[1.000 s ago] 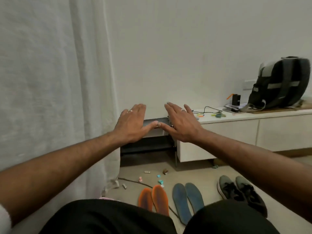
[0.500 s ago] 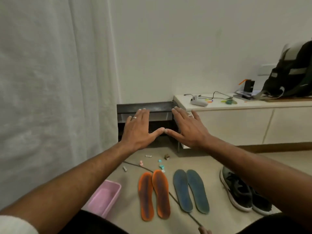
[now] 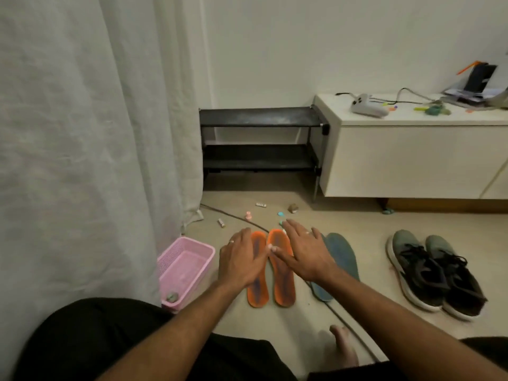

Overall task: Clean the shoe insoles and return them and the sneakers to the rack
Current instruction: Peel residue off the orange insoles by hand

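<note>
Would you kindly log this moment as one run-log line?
left hand: open | right hand: open | orange insoles: floor | sneakers: floor | rack: bare

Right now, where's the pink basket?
In the head view the pink basket sits on the floor at lower left, against the curtain, just left of the orange insoles and the left hand.

Floor (image 3: pixel 371 224): orange insoles (image 3: pixel 284 290), blue insoles (image 3: pixel 342 254), sneakers (image 3: pixel 434 273), pink basket (image 3: pixel 184 268) — small bits scattered
Rack (image 3: pixel 258 118): two dark shelves — bare
</note>
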